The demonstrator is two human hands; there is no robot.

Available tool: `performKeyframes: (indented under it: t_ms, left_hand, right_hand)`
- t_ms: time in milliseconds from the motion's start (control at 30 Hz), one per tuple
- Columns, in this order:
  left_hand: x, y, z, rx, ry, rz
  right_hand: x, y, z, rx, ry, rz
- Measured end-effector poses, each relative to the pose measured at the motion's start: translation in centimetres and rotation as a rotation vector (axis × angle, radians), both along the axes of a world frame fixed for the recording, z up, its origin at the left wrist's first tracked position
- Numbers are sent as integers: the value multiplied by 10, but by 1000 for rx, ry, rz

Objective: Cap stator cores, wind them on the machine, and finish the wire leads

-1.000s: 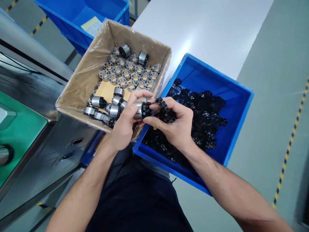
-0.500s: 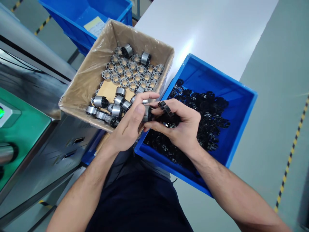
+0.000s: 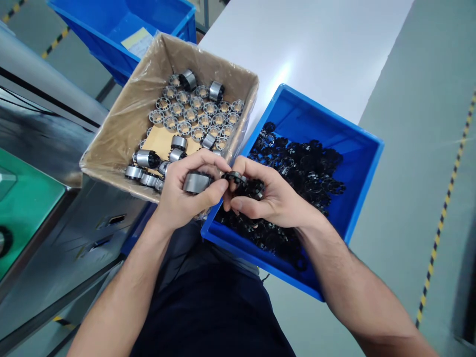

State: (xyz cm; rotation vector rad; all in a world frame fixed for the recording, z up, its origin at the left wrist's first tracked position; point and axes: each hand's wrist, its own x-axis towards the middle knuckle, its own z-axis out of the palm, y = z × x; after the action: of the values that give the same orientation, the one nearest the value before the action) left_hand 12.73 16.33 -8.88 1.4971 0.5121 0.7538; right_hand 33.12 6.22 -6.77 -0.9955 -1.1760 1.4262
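Note:
In the curl of my left hand [image 3: 178,196] sits a silver stator core [image 3: 197,182], a short metal cylinder. The thumb and forefinger of that hand also meet at the edge of a black slotted plastic ring [image 3: 235,176]. My right hand [image 3: 269,196] is closed around several such black rings [image 3: 256,188], one at its fingertips and others in the palm. Both hands touch at the fingertips, above the gap between the cardboard box [image 3: 122,124] and the blue bin [image 3: 366,158]. Fingers hide part of the rings.
Inside the plastic-lined box, silver cores [image 3: 190,115] stand in rows, with others lying loose on a cardboard sheet [image 3: 158,141]. Loose black rings [image 3: 308,163] fill much of the bin. Another blue bin [image 3: 111,25] stands behind; a green machine [image 3: 28,208] is at left.
My left hand has turned so the stator core now rests between thumb and forefinger, drawn away from my right hand. Its fingertips have come to a black ring at the right fingertips.

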Motion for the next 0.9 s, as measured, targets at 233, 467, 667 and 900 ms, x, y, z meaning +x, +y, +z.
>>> performKeyframes:
  t_ms: [233,467,667,900]
  left_hand:
    - [6,-5,1,-48,54,88]
    - [11,2,1,-445,25,-84]
    - [14,-6,-5,-398,98,30]
    - [7,-7,-7,-441,95,-90]
  right_hand:
    - [-4,-2,-10,252,-429,-546]
    - [-10,-3,-18,343,-419,-641]
    - [-23,-3,-15,247,-481,-687]
    - [-27,-1,-20,297,-502,-660]
